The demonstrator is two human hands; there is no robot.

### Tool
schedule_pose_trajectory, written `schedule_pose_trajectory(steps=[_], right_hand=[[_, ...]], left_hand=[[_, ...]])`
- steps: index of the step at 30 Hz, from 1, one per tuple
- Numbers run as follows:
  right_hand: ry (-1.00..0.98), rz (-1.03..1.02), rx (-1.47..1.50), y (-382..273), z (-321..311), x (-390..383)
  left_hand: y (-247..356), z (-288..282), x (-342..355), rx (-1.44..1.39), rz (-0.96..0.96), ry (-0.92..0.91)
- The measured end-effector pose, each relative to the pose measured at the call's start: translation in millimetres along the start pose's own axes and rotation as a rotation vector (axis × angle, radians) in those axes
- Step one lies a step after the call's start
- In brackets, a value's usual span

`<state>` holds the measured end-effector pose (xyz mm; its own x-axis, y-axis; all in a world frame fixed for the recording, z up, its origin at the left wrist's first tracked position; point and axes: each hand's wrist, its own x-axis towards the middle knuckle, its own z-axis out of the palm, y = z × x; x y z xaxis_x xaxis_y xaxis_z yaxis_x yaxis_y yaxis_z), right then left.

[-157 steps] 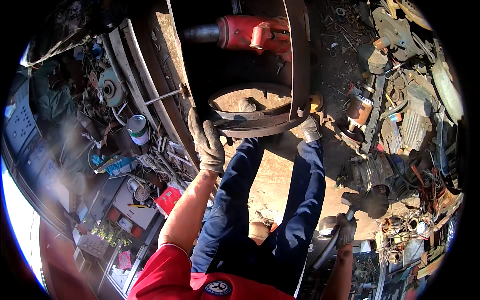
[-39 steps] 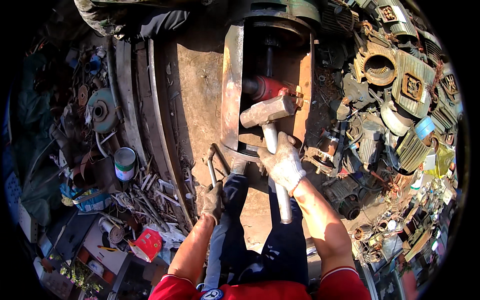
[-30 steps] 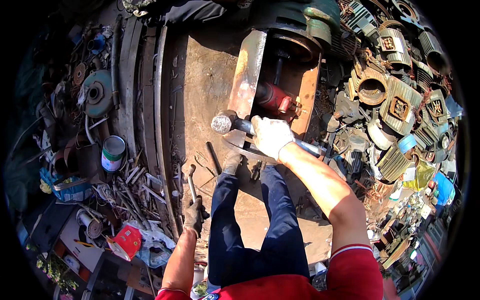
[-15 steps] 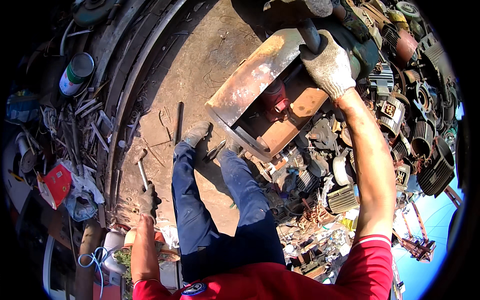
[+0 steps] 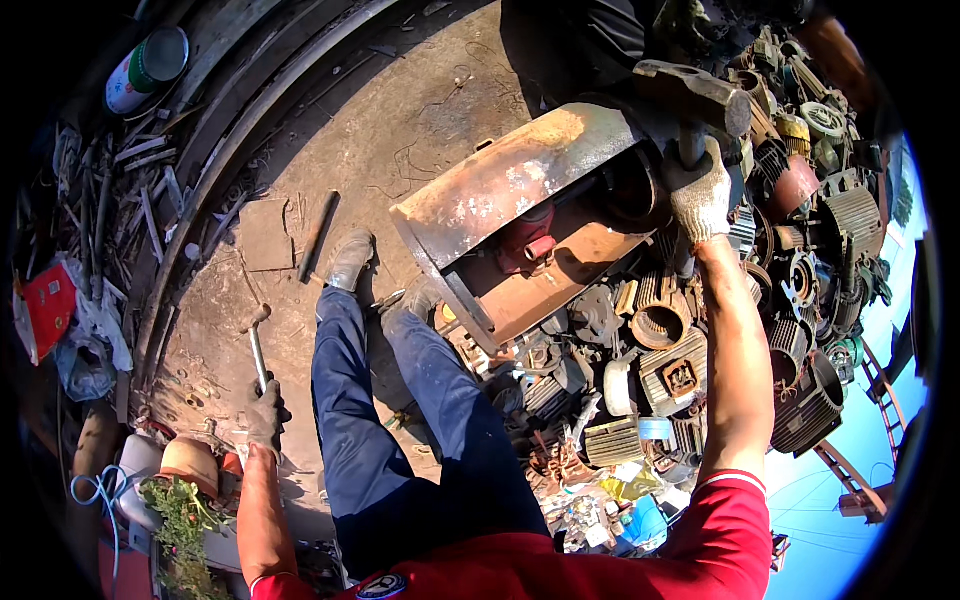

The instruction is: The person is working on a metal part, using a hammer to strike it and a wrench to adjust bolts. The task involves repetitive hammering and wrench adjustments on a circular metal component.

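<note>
In a dark glove, my left hand (image 5: pixel 267 415) is closed around the handle of a small hammer (image 5: pixel 257 340), held low at the left of my legs. My right hand (image 5: pixel 700 195), in a whitish knit glove, grips the handle of a sledgehammer (image 5: pixel 690 95) close below its heavy steel head. The sledgehammer is raised beside the far right end of a large rusty metal casing (image 5: pixel 510 185). That casing lies on its side, with a wide opening facing right. Inside the opening sits a red metal part (image 5: pixel 527 243).
Scrap motors (image 5: pixel 675 375) and metal parts are heaped at the right. A bar (image 5: pixel 319 236) lies on the ground past my feet. Left are a curved metal rail (image 5: pixel 230 150), a paint can (image 5: pixel 147 70) and potted greenery (image 5: pixel 185 515). Another person's dark clothing (image 5: pixel 610 35) shows at the top.
The sledgehammer and my right hand have shifted right, away from the casing's opening. My left hand still holds the small hammer. The whole view has also shifted.
</note>
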<state>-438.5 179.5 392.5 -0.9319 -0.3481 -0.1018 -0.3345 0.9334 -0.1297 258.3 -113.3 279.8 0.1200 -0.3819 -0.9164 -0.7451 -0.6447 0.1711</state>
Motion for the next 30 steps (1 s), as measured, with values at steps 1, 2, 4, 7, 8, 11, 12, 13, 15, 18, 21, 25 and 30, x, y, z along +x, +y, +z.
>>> schedule_pose_trajectory(steps=[1,2,4,7,8,11,12,13,15,18,21,25,30], right_hand=[[-0.098,0.052,-0.133,25.3,18.1,-14.1],[-0.241,0.095,-0.300,74.4,50.9,-27.0],[-0.267,0.160,-0.202,56.5,61.5,-27.4],[-0.211,0.026,-0.065,-21.6,9.2,10.1],[-0.209,-0.040,0.000,-48.6,18.1,23.1],[-0.160,-0.211,-0.099,-83.6,48.4,49.1],[-0.192,-0.156,-0.203,-83.7,63.3,47.2],[-0.314,-0.166,-0.305,-57.4,98.5,42.9],[-0.523,-0.295,-0.548,-50.1,143.5,34.7],[-0.844,0.154,-0.287,-133.0,127.5,69.0],[-0.595,-0.186,-0.297,-160.8,137.8,48.8],[-0.564,-0.208,-0.457,-120.6,174.6,0.1],[-0.865,0.003,-0.248,-234.4,133.2,40.4]], left_hand=[[14.7,9.0,-2.9,0.020,-0.019,-0.007],[32.2,18.7,-10.0,0.029,-0.028,-0.002],[26.3,12.2,-0.9,0.000,-0.035,-0.036],[9.4,0.6,4.1,0.003,-0.015,-0.013],[-2.5,-13.1,-1.2,-0.041,-0.019,0.002],[-4.8,-14.6,7.7,-0.013,-0.049,0.012],[-10.9,-10.8,25.7,-0.061,-0.040,-0.011],[2.6,-6.7,23.2,-0.053,-0.034,-0.034],[13.0,-13.3,11.0,-0.108,-0.042,-0.071],[-6.1,-46.8,8.5,-0.020,-0.038,-0.084],[-28.5,-66.7,-16.9,-0.040,-0.107,0.018],[-63.2,-71.6,24.4,-0.133,-0.192,0.052],[-90.6,-91.6,7.1,-0.161,-0.246,-0.002]])
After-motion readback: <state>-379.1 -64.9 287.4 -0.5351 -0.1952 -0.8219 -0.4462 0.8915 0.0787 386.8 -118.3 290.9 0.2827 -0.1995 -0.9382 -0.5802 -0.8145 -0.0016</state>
